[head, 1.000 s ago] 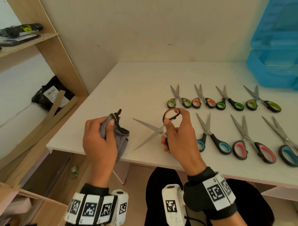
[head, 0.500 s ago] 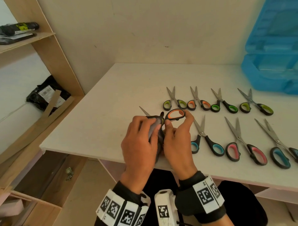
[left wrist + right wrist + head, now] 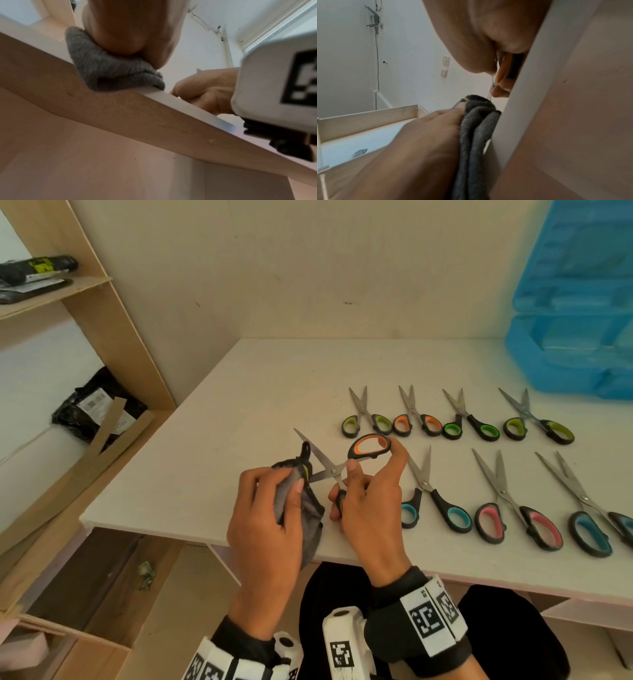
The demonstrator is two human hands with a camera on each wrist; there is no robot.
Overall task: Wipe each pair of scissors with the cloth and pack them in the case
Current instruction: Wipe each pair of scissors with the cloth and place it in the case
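Observation:
Orange-handled scissors are held spread open above the table's front edge. My right hand grips both of their handles; a sliver of orange handle shows in the right wrist view. My left hand pinches a grey cloth round the lower blade, near the pivot. The upper blade points up and left, bare. The cloth bulges under my palm in the left wrist view, and the cloth hangs in folds beside the table edge. The blue case stands at the back right.
Several more scissors lie in two rows on the white table: green and orange handles behind, blue and pink handles in front. Wooden shelving with black bags stands to the left.
A second ago my left hand held the cloth apart from the scissors. It then moved right onto the blades, and now it has slid back left along the lower blade.

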